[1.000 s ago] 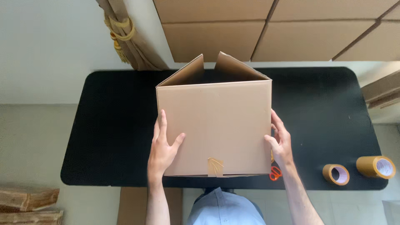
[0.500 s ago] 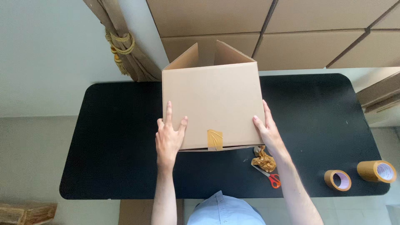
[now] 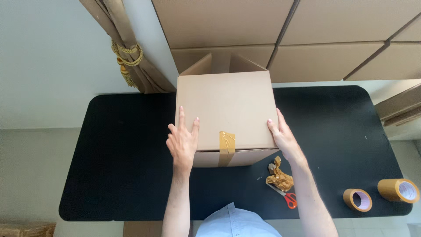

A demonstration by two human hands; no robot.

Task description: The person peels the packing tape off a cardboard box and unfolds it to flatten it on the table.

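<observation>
A brown cardboard box rests on the black table, tipped so one side faces up and its open flaps point away from me. A strip of brown tape runs over its near edge. My left hand lies flat on the box's near left corner, fingers spread. My right hand presses against the box's right edge. Both hands steady the box between them.
A crumpled wad of brown tape lies over red-handled scissors right of the box. Two tape rolls sit at the table's right end. Stacked cardboard boxes and a tied curtain stand behind.
The box has been pushed away from me and tipped further over, so its taped seam now shows at the near edge. The scissors and tape wad came into sight.
</observation>
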